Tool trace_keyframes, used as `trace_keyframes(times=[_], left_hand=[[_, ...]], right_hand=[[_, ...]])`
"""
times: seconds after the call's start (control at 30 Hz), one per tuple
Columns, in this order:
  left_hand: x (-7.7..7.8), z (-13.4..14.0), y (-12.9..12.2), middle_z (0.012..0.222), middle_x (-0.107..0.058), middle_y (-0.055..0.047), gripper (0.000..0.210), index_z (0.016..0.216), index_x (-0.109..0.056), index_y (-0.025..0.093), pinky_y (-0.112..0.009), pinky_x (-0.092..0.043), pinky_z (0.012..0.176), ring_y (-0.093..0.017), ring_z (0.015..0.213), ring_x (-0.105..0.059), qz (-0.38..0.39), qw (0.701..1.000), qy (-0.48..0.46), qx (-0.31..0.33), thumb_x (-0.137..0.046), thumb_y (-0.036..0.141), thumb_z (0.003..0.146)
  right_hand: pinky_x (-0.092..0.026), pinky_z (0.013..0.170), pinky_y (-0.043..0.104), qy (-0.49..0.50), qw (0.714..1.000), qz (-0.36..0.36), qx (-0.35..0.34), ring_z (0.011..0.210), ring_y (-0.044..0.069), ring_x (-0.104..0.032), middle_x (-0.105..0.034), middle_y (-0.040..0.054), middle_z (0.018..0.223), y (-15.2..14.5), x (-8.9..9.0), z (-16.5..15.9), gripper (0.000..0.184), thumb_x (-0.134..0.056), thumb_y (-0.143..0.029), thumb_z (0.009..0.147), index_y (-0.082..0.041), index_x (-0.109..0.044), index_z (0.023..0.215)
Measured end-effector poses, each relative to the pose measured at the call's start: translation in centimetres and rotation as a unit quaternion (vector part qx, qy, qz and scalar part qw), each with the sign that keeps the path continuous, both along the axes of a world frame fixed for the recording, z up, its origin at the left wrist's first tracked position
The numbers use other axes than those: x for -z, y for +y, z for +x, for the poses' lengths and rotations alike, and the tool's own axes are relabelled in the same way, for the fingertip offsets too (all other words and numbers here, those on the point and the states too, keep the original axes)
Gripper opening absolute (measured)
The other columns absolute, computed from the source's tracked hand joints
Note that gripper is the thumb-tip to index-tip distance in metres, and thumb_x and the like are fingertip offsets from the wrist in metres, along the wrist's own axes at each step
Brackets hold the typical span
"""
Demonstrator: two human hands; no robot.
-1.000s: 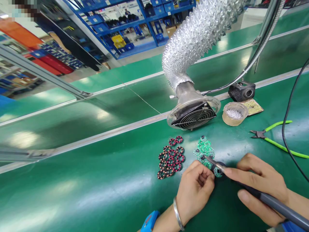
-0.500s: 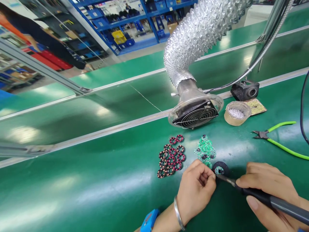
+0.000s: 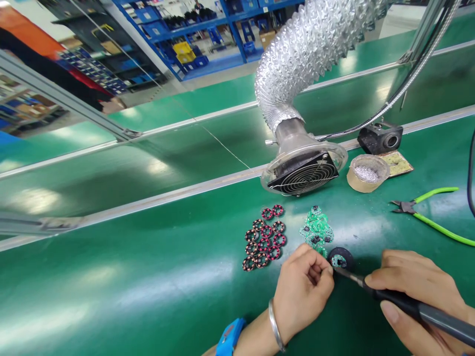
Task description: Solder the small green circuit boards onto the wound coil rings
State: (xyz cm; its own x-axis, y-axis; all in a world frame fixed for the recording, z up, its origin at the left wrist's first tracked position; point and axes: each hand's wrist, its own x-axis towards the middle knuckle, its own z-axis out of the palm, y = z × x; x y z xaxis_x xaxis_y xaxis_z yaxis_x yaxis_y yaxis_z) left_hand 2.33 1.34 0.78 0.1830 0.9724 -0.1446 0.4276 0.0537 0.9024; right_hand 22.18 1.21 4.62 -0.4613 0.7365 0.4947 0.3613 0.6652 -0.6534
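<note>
My right hand (image 3: 419, 291) grips a soldering iron (image 3: 399, 300) with a dark handle. Its tip touches or nearly touches a small green circuit board (image 3: 338, 261), which sits on a round black piece (image 3: 347, 254). At the left edge of that board is my left hand (image 3: 306, 282), thumb and forefinger pinched together; what they hold, if anything, is too small to make out. Just beyond lies a loose pile of green circuit boards (image 3: 317, 226). Several ring-shaped copper and red coils (image 3: 264, 244) are grouped to the left of the pile.
A fume extractor hood (image 3: 306, 173) on a silver hose (image 3: 285, 69) hangs over the bench. Green-handled cutters (image 3: 408, 206) lie at right. Behind them are a tub of metallic shavings (image 3: 365, 173), a yellowish sponge (image 3: 397, 163) and a black holder (image 3: 382, 138). A person (image 3: 55, 64) is beyond the bench.
Both hands and the soldering iron stay in nearly the same place over the board. The view has shifted slightly. In the background, the person has moved.
</note>
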Motion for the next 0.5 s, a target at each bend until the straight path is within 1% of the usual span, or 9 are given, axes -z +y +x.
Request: trace_keyframes(times=[0.13,0.23,0.3,0.37,0.43,0.5], left_hand=[[0.0,0.0,0.0,0.067,-0.05,0.001,0.012,0.063,-0.06,0.015,-0.017,-0.036,0.045,-0.006,0.049,-0.045,0.001,1.0,0.004,0.002,-0.055,0.012,0.074],[0.1,-0.1,0.1,0.066,-0.05,0.001,0.012,0.063,-0.059,0.015,-0.017,-0.036,0.045,-0.006,0.049,-0.044,0.004,1.0,0.005,0.001,-0.054,0.011,0.073],[0.1,-0.1,0.1,0.066,-0.05,0.001,0.012,0.063,-0.059,0.015,-0.017,-0.036,0.045,-0.006,0.049,-0.044,0.004,1.0,0.003,0.001,-0.054,0.01,0.073],[0.1,-0.1,0.1,0.066,-0.05,0.001,0.012,0.063,-0.059,0.015,-0.017,-0.036,0.045,-0.006,0.049,-0.044,0.001,1.0,-0.001,0.001,-0.053,0.01,0.072],[0.0,-0.1,0.1,0.066,-0.05,0.001,0.012,0.063,-0.059,0.015,-0.017,-0.035,0.045,-0.006,0.049,-0.044,0.0,1.0,-0.004,-0.001,-0.054,0.01,0.071],[0.0,0.0,0.0,0.066,-0.05,0.001,0.012,0.063,-0.059,0.016,-0.017,-0.035,0.045,-0.006,0.049,-0.044,-0.001,1.0,-0.006,-0.002,-0.054,0.009,0.071]], right_hand=[[-0.043,0.044,0.03,0.0,1.0,-0.003,0.001,0.046,0.016,-0.054,-0.06,0.0021,0.06,-0.2,-0.2,0.0,0.027,-0.047,-0.009,0.078,-0.021,-0.055,0.101],[-0.045,0.047,0.033,-0.005,1.0,-0.004,0.024,0.051,0.019,-0.058,-0.06,0.0026,0.059,-0.6,0.0,-0.2,0.02,-0.047,-0.014,0.085,-0.022,-0.056,0.101],[-0.044,0.047,0.035,0.022,0.998,0.004,0.064,0.056,0.022,-0.061,-0.06,0.0044,0.059,-1.0,0.4,-0.3,0.016,-0.045,-0.019,0.089,-0.023,-0.057,0.1],[-0.042,0.046,0.036,0.057,0.994,0.005,0.098,0.057,0.023,-0.06,-0.06,0.0061,0.061,-1.4,1.0,-0.5,0.017,-0.044,-0.024,0.092,-0.022,-0.06,0.098],[-0.039,0.045,0.037,0.082,0.991,-0.002,0.109,0.052,0.022,-0.056,-0.059,0.0058,0.061,-1.5,1.6,-0.4,0.019,-0.044,-0.026,0.091,-0.022,-0.062,0.097],[-0.039,0.045,0.036,0.079,0.993,-0.005,0.093,0.049,0.02,-0.054,-0.058,0.0048,0.061,-1.4,2.0,-0.1,0.02,-0.046,-0.025,0.09,-0.022,-0.063,0.1]])
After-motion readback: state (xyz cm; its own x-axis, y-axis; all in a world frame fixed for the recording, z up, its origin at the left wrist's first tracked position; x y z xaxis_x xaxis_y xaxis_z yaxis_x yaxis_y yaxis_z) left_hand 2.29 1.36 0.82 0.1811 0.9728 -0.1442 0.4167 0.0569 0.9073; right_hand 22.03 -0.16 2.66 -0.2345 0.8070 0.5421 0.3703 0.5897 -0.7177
